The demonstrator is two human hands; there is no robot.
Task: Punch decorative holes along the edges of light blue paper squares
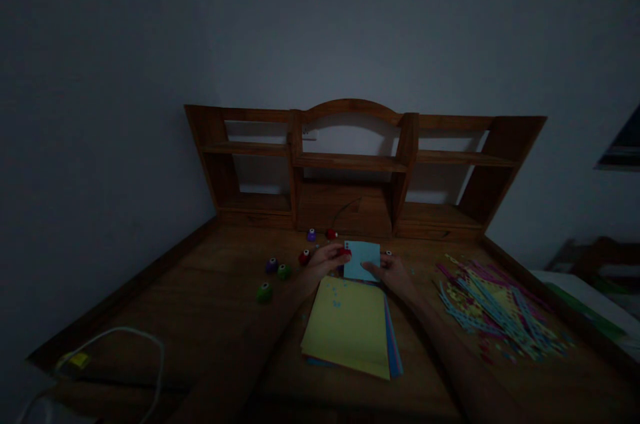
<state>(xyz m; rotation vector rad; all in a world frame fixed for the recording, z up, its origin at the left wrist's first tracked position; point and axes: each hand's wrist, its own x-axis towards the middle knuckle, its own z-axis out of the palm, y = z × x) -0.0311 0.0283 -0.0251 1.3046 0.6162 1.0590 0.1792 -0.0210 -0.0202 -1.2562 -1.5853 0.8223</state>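
Observation:
My left hand [327, 259] is closed round a small red paper punch [343, 251], pressed at the left edge of a light blue paper sheet [365, 257]. My right hand [393, 271] grips the lower right part of that same blue sheet, fingers pinched on it. Both hands sit just beyond a stack of coloured paper with a yellow sheet [350, 324] on top, sprinkled with tiny punched bits. The room is dim.
Several small punches lie left of my hands: purple [271, 265], green [284, 271], larger green [264, 292], red [305, 257], plus two farther back. A heap of coloured paper strips [493, 311] lies right. A wooden shelf unit [353, 164] stands behind; a white cable [125, 344] loops front left.

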